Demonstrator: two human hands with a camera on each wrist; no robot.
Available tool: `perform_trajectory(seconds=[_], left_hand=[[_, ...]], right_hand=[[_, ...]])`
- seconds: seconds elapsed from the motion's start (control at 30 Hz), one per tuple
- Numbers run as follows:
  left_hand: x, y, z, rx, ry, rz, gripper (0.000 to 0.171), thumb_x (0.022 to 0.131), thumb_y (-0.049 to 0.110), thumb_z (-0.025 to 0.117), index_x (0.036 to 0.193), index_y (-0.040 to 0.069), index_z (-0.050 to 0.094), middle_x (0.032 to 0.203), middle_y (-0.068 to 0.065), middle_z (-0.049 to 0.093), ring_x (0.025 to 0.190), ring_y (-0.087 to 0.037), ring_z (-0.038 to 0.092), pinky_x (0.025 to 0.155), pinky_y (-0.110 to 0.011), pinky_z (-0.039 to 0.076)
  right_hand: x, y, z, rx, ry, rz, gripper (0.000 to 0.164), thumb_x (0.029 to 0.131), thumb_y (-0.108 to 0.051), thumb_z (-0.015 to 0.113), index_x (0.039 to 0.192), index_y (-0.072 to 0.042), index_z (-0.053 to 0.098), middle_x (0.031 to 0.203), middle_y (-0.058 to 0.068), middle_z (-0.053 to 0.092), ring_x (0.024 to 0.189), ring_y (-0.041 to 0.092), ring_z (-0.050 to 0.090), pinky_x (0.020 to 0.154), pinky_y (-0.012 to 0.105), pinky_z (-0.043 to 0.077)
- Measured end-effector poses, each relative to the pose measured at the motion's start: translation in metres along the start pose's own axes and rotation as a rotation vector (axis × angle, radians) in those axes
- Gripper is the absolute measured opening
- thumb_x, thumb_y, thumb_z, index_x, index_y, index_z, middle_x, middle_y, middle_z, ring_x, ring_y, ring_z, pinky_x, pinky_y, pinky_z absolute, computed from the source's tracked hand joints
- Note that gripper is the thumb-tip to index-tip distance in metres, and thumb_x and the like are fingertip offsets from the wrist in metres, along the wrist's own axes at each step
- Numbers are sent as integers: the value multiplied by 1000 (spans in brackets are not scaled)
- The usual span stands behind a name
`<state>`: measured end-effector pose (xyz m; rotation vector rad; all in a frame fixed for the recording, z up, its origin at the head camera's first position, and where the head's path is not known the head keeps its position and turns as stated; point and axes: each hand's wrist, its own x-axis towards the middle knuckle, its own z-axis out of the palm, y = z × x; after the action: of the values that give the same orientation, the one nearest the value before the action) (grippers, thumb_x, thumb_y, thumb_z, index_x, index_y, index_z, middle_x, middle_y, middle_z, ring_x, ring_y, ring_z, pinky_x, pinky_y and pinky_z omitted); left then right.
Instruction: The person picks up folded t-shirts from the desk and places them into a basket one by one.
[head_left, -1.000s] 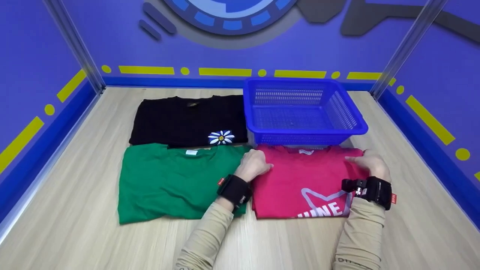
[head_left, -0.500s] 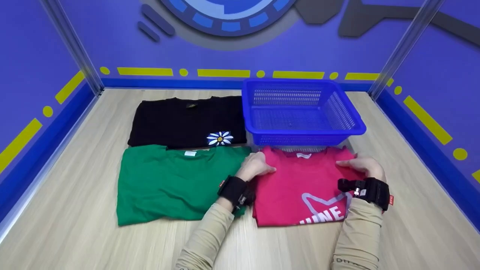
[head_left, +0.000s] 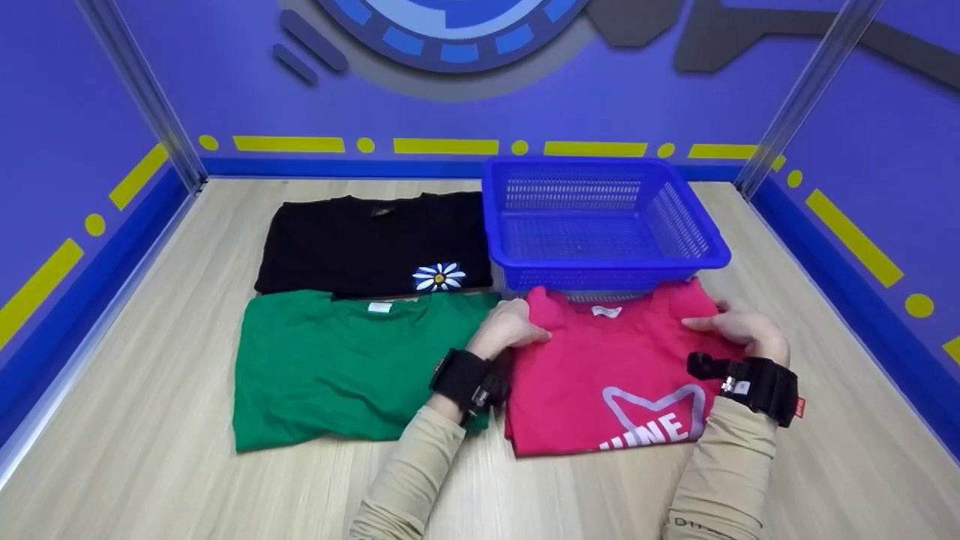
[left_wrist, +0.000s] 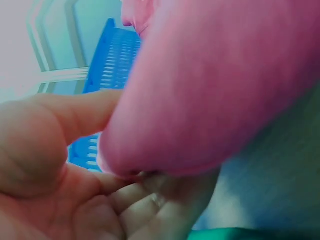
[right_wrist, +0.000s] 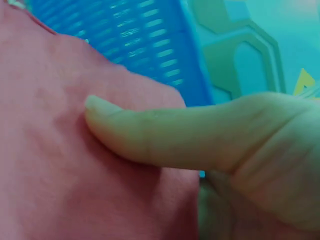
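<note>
Folding looks done. Left hand [head_left: 510, 328] and right hand [head_left: 742, 330] grip red shirt [head_left: 581, 364], outside basket [head_left: 607, 263] at 12 o'clock; right underside hidden, hold presumed.

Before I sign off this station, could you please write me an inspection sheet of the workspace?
Surface: pale wood-grain tabletop.
Job's things: folded red star-print T-shirt, front right.
Clutter: nothing seen beyond the folded green T-shirt, black daisy-print T-shirt and blue perforated basket.
Grip: left hand and right hand each hold one upper side of the red T-shirt.
Cables: nothing seen.
Surroundings: blue-purple panels with yellow markings.
</note>
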<state>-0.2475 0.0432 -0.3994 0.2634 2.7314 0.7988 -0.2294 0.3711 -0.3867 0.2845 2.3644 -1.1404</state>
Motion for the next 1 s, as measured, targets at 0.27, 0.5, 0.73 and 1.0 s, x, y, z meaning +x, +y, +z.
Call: perform_trajectory(seconds=[0.27,0.5,0.73,1.0], left_hand=[[-10,4,-16,-92,-14,39,34,72,35,76,66,14,49,60,4,46,56,-11,49,47,-20,38],[-23,6,-34,-162,-6,107,32,75,34,73,66,14,51,56,5,48,51,-9,49,46,-18,37],[-31,5,-52,-219,35,154,30,77,34,71,67,13,52,62,5,47,58,-8,45,50,-18,35],[-31,-1,-63,-297,152,149,36,79,36,69,64,14,46,59,5,41,57,-10,42,51,-19,31]], right_hand=[[-23,-7,-12,-77,95,-207,62,86,-37,61,129,2,42,100,-3,59,85,3,57,79,21,47],[-40,-9,-12,126,201,-375,8,86,-22,63,93,-26,61,75,-19,63,70,0,63,66,19,53],[-40,-12,-9,362,295,-541,13,85,-10,63,95,-18,66,77,-13,66,69,3,63,63,17,52],[-41,-19,-6,586,368,-644,12,82,-5,66,92,-11,67,75,-7,68,66,6,64,59,18,52]])
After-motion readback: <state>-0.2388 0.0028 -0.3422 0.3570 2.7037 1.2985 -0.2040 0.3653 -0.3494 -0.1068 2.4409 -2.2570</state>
